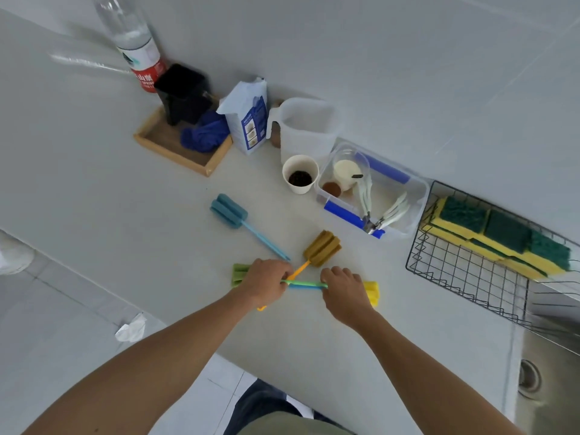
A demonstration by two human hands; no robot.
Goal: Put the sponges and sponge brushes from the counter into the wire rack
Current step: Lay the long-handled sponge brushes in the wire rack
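Four sponge brushes are lying on the grey counter [94, 189], and two of them are being gripped. The left hand [265, 282] is curling its fingers around the green sponge brush [240, 273], whose green head is protruding to the left of that hand while its light green handle is running rightward to the other hand. The right hand [343, 293] is curling its fingers around the yellow sponge brush [372, 291], whose yellow head is showing just to the right of that hand and whose blue handle is lying alongside the green handle between the two hands. The brown sponge brush [321, 248] is resting just beyond the hands, its orange handle passing beneath the left hand and emerging at the near side of it. The blue sponge brush [229, 210] is lying further beyond the left hand, ungripped, with its handle tip pointing toward that hand. The wire rack [464, 268] is sitting well to the right of the right hand, and yellow-and-green sponges [502, 237] are lying inside it along its far side. Between the rack and the hands, further back, a clear plastic container [417, 196] is holding white-handled utensils, with a paper cup [300, 173] just to its left. A wooden tray [175, 149], a water bottle [135, 42] and a white jug [307, 127] are standing far beyond the left hand.
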